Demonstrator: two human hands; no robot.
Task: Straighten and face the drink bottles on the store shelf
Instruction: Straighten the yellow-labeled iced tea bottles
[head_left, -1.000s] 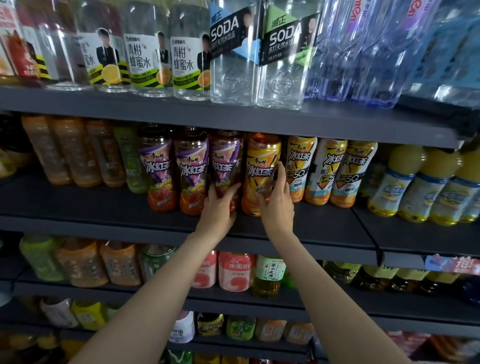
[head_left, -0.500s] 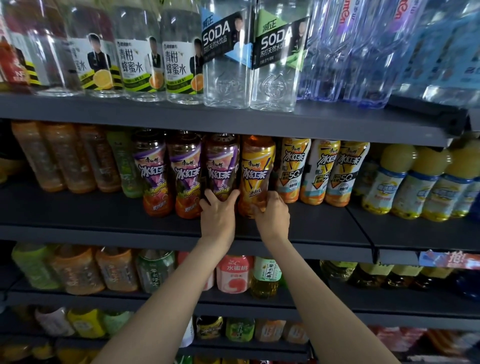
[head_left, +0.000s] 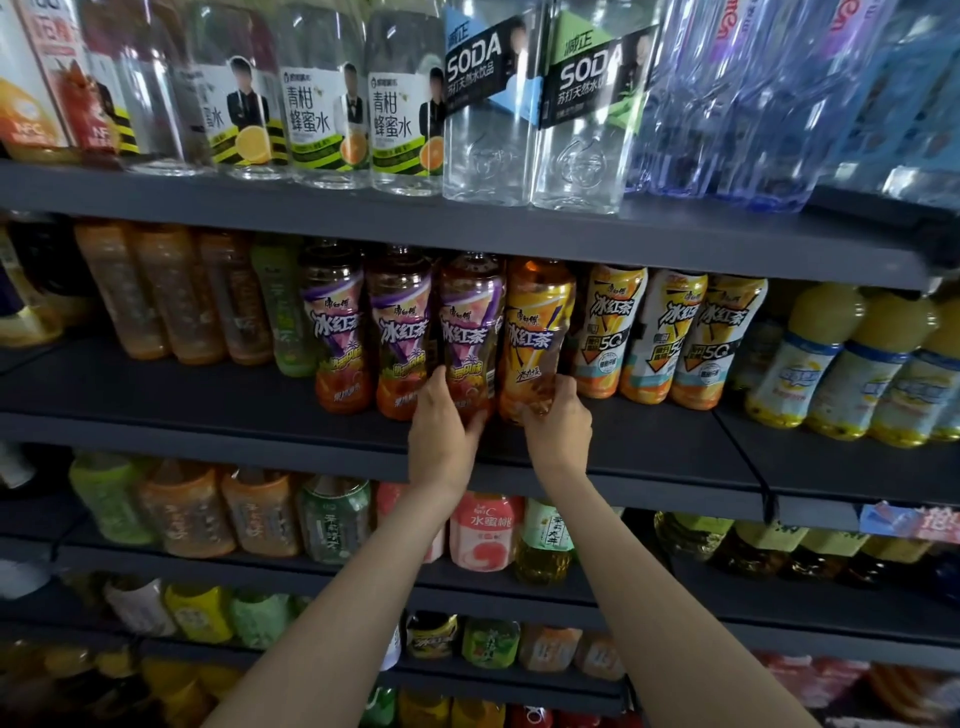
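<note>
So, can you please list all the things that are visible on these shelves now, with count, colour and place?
Purple-label tea bottles: three, purple and orange, middle shelf centre.
Yellow tea bottle: one, yellow-orange, right of the purple ones.
White-and-yellow tea bottles: three, middle shelf, further right.
Lemon drink bottles: at least three, yellow and blue, middle shelf far right.
Soda water bottles: two, clear, black labels, top shelf.
Honey water bottles: several, clear, top shelf left.
Shelf: dark grey, several levels.
Lower bottles: many, mixed colours, count unclear.
Left hand: grips the rightmost purple-label bottle.
Right hand: grips the yellow tea bottle's base.
</note>
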